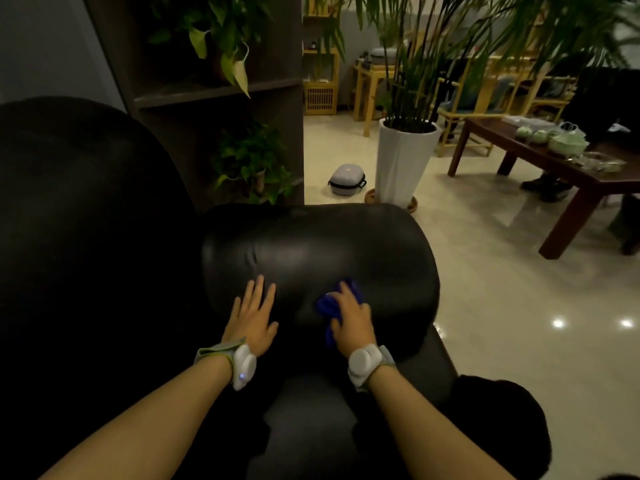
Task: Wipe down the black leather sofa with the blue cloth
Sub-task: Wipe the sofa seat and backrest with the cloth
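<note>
The black leather sofa (311, 251) fills the lower left, its rounded padded armrest in the middle of the view. My right hand (351, 320) presses the crumpled blue cloth (327, 306) onto the near part of the armrest; most of the cloth is hidden under my palm and fingers. My left hand (252, 317) lies flat on the armrest to the left of the cloth, fingers spread, holding nothing. Both wrists wear white bands.
A tall white planter (401, 164) with a palm stands just beyond the armrest. A grey case (346, 179) lies on the glossy floor beside it. A dark wooden tea table (554, 157) with green teaware is at the right. A dark shelf with plants (221, 98) rises behind the sofa.
</note>
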Motion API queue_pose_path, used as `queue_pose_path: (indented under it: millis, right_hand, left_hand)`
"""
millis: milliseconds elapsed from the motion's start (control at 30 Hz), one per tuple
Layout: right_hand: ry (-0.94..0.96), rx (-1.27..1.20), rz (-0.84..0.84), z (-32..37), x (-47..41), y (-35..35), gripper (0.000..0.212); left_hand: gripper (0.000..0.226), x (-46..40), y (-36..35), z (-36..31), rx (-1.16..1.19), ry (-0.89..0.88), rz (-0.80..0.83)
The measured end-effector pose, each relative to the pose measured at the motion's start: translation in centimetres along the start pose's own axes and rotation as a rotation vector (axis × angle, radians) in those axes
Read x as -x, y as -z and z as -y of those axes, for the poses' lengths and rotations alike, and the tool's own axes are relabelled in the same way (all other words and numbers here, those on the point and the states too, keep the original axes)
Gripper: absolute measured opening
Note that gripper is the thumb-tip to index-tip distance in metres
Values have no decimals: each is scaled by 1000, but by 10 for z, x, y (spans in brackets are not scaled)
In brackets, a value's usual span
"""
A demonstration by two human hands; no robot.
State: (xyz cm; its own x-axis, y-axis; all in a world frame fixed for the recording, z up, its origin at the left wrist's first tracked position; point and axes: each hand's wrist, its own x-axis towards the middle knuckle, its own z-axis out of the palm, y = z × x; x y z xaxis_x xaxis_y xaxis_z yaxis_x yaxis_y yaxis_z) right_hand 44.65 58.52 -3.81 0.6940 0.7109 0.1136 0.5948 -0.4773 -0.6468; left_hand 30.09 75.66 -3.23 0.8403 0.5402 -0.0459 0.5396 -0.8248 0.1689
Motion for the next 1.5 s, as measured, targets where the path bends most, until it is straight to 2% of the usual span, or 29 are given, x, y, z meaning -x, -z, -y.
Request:
queue_pose_path:
  millis: [67, 167, 233, 267, 367, 467, 567, 733, 933, 1067, 1233, 1300, 1367, 1400, 1500]
  right_hand:
    - [69, 91, 169, -4, 18, -6, 60]
    - [95, 181, 266, -19, 36, -10, 58]
    - [94, 222, 375, -31, 44, -11, 55]
    - [78, 237, 432, -37, 48, -12, 54]
    - [52, 292, 586, -49, 51, -23, 56]
    - [76, 325, 604, -60, 51, -35, 56]
    - [145, 330, 589, -73, 53, -46, 53]
    - [229, 314, 569, -79, 47, -47, 51]
    - [239, 335, 584, -78, 37, -47, 52]
    - [226, 355, 499, -79, 39, -55, 51]
    - [181, 351, 322, -76, 54, -55, 54]
    - [155, 385, 221, -71, 80, -48, 54]
    - [169, 473, 242, -73, 92, -45, 53]
    - [180, 519, 222, -70, 107, -34, 55]
    - [41, 559, 230, -92, 119, -11, 57]
  left_hand:
    - [77, 30, -12, -6, 83, -21, -26]
    - [52, 64, -39, -4, 223, 2, -127]
    - [45, 82, -58, -5, 186, 101, -54]
    - [50, 87, -69, -6, 159, 158, 31]
    - [86, 92, -105, -10, 144, 320, 275]
    - [110, 91, -132, -23, 109, 432, 315]
    - [117, 90, -156, -24, 59, 508, 284]
    - [125, 90, -165, -20, -4, 519, 313]
    - [128, 83, -159, -15, 9, 498, 414]
    - [128, 82, -167, -10, -18, 494, 408]
    - [125, 83, -164, -18, 22, 488, 296]
    - [124, 92, -161, -22, 30, 465, 174]
    - [120, 89, -151, -24, 80, 464, 176]
    - [115, 97, -138, -27, 83, 425, 121]
    - [92, 115, -131, -28, 178, 318, 44]
